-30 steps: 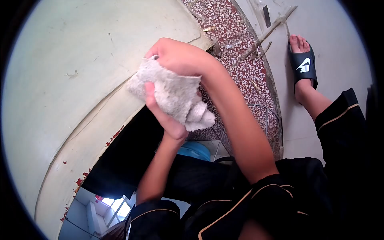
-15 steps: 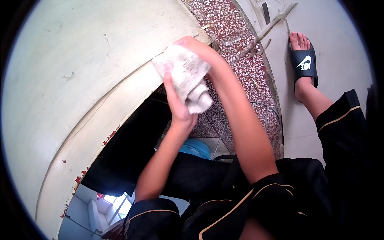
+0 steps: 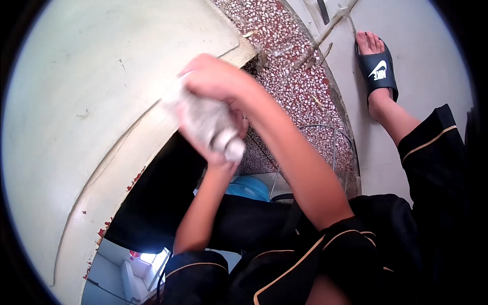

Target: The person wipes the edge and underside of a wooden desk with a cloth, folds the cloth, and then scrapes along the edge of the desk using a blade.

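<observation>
A crumpled white rag (image 3: 206, 118) with greyish patches is held between my two hands, beside the chipped edge of a cream-painted panel (image 3: 117, 91). My right hand (image 3: 212, 77) curls over the top of the rag, its fingers partly hidden and smeared by motion. Below it, my left hand (image 3: 199, 146) is wrapped round the rag's underside, with the folded end sticking out near the wrist. Whether the rag touches the panel I cannot tell.
Red-and-white speckled terrazzo (image 3: 284, 61) borders pale floor tiles (image 3: 422, 51). A dry stick (image 3: 330, 28) lies there near my foot in a black sandal (image 3: 377, 71). A blue basin (image 3: 248, 188) and a thin metal frame (image 3: 334, 147) are beneath my arms.
Both hands have moved left and slightly down with the rag, nearer the panel's edge. My right hand now covers more of it. The view has shifted a little.
</observation>
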A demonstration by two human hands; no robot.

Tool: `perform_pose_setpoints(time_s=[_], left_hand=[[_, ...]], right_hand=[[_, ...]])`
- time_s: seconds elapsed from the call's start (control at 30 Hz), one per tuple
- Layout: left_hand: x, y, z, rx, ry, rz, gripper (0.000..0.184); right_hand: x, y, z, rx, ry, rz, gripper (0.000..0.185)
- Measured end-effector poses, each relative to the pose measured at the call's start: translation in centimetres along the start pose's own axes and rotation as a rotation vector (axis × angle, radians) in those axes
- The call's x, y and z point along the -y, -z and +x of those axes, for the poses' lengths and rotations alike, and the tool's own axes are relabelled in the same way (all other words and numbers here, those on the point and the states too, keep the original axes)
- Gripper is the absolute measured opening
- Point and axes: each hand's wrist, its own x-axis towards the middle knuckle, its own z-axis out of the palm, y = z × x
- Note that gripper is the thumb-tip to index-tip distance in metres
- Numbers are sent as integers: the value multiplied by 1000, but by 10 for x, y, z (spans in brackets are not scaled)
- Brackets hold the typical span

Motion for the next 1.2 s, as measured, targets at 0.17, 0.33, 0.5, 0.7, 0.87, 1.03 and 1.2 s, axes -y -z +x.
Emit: perform_pose_setpoints(time_s=[0.17, 0.33, 0.5, 0.7, 0.87, 1.03, 1.2], left_hand=[[11, 26, 12, 160, -164, 88, 46], [-4, -4, 5, 227, -116, -21, 45], [6, 42, 17, 296, -7, -173, 56], [-1, -2, 25, 90, 17, 313, 43], [-3, -29, 38, 96, 173, 450, 47], [-2, -36, 40, 52, 267, 449, 47], [3, -4, 8, 375, -50, 89, 50]], right_hand=[[13, -3, -12, -93, -102, 170, 21], [-24, -5, 3, -120, -155, 279, 23], [6, -16, -6, -169, -37, 223, 24], [-56, 7, -5, -220, -379, 573, 16], [-88, 7, -9, -414, -352, 876, 15], [-90, 7, -12, -512, -265, 1052, 17], [-40, 13, -8, -86, -311, 329, 18]])
